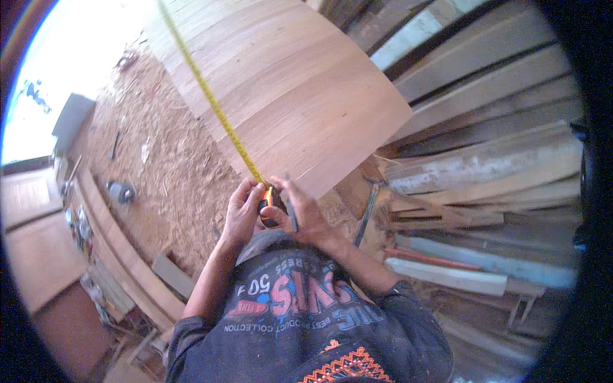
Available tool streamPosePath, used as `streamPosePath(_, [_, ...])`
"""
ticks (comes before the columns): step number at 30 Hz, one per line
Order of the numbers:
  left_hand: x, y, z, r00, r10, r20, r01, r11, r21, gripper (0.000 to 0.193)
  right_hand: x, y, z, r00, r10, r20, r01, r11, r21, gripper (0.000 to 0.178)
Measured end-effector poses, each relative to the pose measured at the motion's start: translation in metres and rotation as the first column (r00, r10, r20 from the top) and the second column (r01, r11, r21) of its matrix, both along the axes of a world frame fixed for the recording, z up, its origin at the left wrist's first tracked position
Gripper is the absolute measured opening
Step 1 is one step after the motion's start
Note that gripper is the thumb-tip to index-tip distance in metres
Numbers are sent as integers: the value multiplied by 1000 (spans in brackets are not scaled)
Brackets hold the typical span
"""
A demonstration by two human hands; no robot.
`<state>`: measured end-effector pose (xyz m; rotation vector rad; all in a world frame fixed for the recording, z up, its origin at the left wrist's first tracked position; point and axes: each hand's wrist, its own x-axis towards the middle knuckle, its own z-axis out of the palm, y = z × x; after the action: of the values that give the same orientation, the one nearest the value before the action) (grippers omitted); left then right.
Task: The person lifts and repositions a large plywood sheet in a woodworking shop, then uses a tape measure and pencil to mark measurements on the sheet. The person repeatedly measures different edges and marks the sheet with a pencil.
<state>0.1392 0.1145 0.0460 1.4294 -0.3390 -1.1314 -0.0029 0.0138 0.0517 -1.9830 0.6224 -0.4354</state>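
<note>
Close in front of my body, my left hand (240, 209) is closed, its thumb and fingers pinching the orange and black tape measure (269, 199) where the blade comes out. On the case's other side is my right hand (304, 216), thumb against it and fingers bent. A thin dark stick, perhaps a pencil (292, 214), runs between the right hand's fingers. The yellow tape blade (207, 94) stretches away to the upper left, along the left side of a wide wooden panel (300, 83). My hands stand at the panel's near corner; they partly hide the case.
Stacked planks (491, 83) fill the right side, with a pale blue board (485, 255) lower down. A hammer (367, 207) stands right of my hands. Wood shavings (153, 134) cover the ground at left, near a dark tool (120, 191) and long beams (121, 255).
</note>
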Motion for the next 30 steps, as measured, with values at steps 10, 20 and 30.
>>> streamPosePath(10, [78, 47, -12, 975, -220, -20, 221, 973, 71, 22, 74, 87, 10, 969, -210, -131, 215, 976, 25, 84])
streamPosePath(20, [171, 65, -11, 989, -22, 144, 35, 996, -84, 22, 94, 130, 20, 958, -212, -192, 200, 976, -80, 56])
streamPosePath(30, [324, 39, 28, 907, 258, 334, -198, 959, -203, 23, 45, 115, 13, 946, -241, -216, 207, 963, -170, 30])
